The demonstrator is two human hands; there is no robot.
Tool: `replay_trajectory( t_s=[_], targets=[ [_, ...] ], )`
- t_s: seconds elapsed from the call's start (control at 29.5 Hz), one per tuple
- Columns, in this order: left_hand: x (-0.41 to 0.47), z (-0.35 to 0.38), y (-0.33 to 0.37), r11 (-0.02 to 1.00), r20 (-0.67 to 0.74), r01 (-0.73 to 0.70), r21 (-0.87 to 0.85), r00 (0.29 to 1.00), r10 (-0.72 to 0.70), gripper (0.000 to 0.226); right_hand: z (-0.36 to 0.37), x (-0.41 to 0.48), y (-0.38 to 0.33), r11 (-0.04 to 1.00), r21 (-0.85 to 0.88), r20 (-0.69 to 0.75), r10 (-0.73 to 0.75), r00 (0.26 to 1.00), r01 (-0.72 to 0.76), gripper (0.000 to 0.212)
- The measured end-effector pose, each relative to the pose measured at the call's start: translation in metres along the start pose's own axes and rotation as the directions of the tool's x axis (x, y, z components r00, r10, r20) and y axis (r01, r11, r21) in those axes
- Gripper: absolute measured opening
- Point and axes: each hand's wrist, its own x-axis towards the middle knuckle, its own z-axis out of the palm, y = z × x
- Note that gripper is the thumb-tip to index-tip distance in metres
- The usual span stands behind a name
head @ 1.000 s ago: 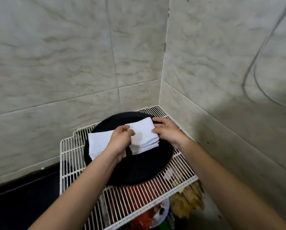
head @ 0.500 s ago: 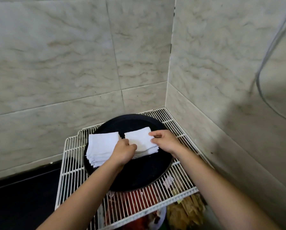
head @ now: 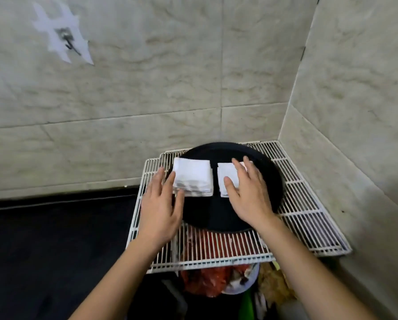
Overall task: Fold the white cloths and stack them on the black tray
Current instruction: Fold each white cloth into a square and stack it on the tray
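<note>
A round black tray [head: 218, 215] rests on a white wire rack [head: 309, 218] in a tiled corner. Two stacks of folded white cloths lie side by side on the tray: the thicker left stack [head: 193, 176] and the smaller right stack [head: 226, 176]. My left hand [head: 161, 204] is spread open, its fingertips touching the left stack's near left edge. My right hand [head: 248, 192] lies flat with fingers apart on top of the right stack, covering its right part.
Tiled walls close in behind and on the right. A metal hook [head: 69, 42] is stuck on the back wall, upper left. Under the rack sit red bags [head: 207, 280] and other clutter. Dark floor [head: 43, 250] lies to the left.
Both hands have let go of the right stack's folded cloth and opened. The left hand moved left to the left stack; the right hand now lies flat on the right stack. The view tilted up.
</note>
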Motion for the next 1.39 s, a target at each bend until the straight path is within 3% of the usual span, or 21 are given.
replay_trajectory(
  t_s=[0.17,0.44,0.61,0.75,0.88,0.98,1.05,1.39],
  targets=[
    [-0.072,-0.018,-0.058,0.932,0.102,0.145,0.332,0.977,-0.188,0.066,0.058,-0.032,-0.047,0.968,-0.099,0.158,-0.212,0.964,0.229,0.065],
    [-0.133,-0.110,-0.124,0.807,-0.095,0.390,0.444,0.916,-0.390,0.067,0.104,-0.068,-0.133,0.920,-0.036,0.220,-0.375,0.901,0.391,0.068],
    [-0.198,-0.178,-0.176,0.714,-0.220,0.508,0.482,0.859,-0.462,0.068,0.143,-0.106,-0.227,0.850,-0.014,0.247,-0.507,0.826,0.527,0.069],
    [-0.278,-0.243,-0.231,0.606,-0.308,0.631,0.484,0.771,-0.557,0.069,0.189,-0.159,-0.319,0.770,0.031,0.305,-0.614,0.728,0.637,0.069],
    [-0.363,-0.307,-0.277,0.515,-0.342,0.694,0.503,0.707,-0.619,0.071,0.235,-0.223,-0.405,0.699,0.044,0.338,-0.683,0.647,0.714,0.071],
    [-0.419,-0.368,-0.320,0.477,-0.361,0.688,0.547,0.708,-0.607,0.071,0.267,-0.276,-0.476,0.672,0.100,0.364,-0.711,0.602,0.733,0.071],
    [-0.467,-0.418,-0.355,0.434,-0.407,0.746,0.506,0.650,-0.642,0.071,0.290,-0.317,-0.541,0.617,0.122,0.365,-0.757,0.543,0.778,0.071],
    [-0.578,-0.505,-0.443,0.286,-0.486,0.866,0.409,0.473,-0.735,0.076,0.362,-0.414,-0.688,0.439,0.178,0.420,-0.843,0.336,0.881,0.073]
  ],
)
